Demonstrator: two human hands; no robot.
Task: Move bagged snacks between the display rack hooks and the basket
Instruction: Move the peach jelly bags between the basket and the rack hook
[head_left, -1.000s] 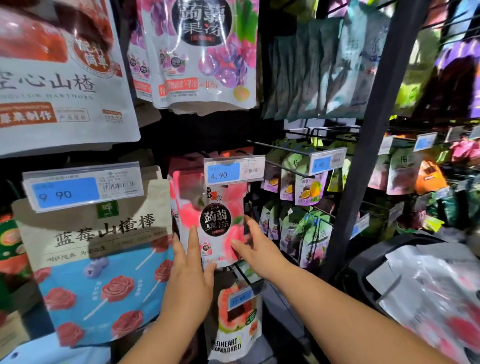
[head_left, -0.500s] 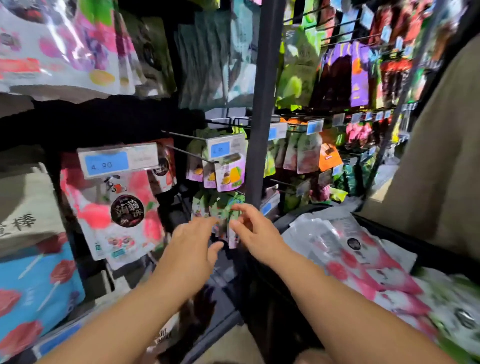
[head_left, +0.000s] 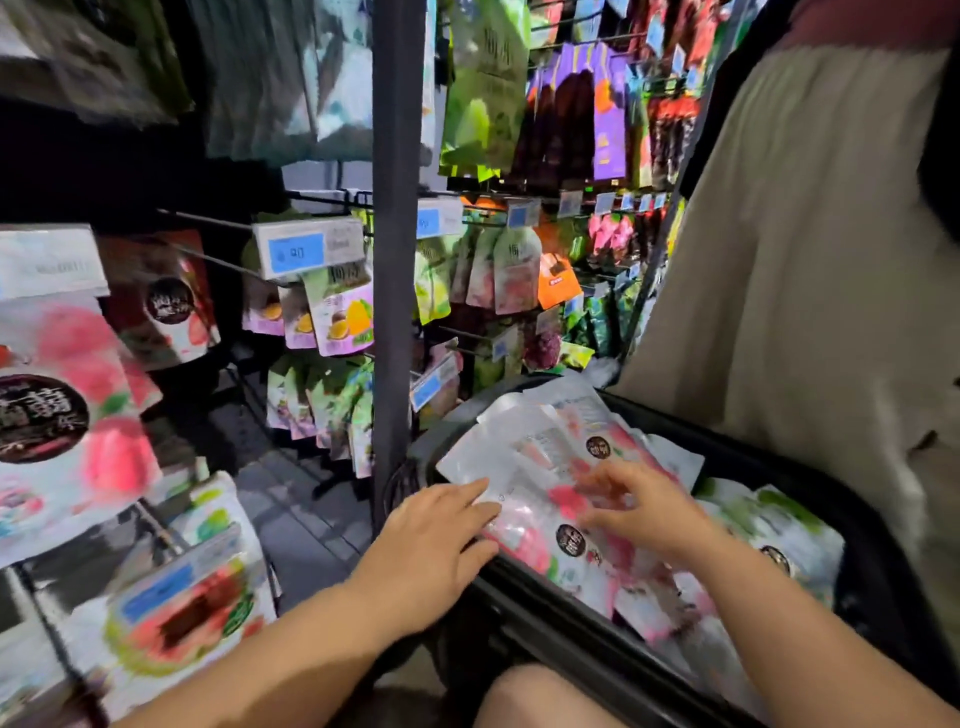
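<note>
Snack bags (head_left: 550, 457) lie in a heap inside the black basket (head_left: 582, 631), which sits low on the right, just beside the dark rack post (head_left: 397, 260). Most bags on top are white and pink with a round dark label, and a few green and white bags (head_left: 779, 525) lie at the far right of the heap. Both hands are down at the basket. The left hand (head_left: 431, 540) is flat with straight fingers close together, and its fingertips rest on the near corner of a white and pink bag at the basket's left rim. The right hand (head_left: 644, 514) lies on top of the pink bags with its fingers spread and a little bent; it is blurry, but it does not seem to grip any bag. A big pink bag (head_left: 67, 415) hangs on the rack at the far left. Thin metal hooks (head_left: 218, 221) stick out of the rack, and small purple and green bags (head_left: 337, 317) hang from them under a blue price tag (head_left: 309, 252). A person in pale beige clothes (head_left: 805, 260) is just beside the basket on the right. A bare knee (head_left: 540, 696) shows at the bottom, near the basket's rim
</note>
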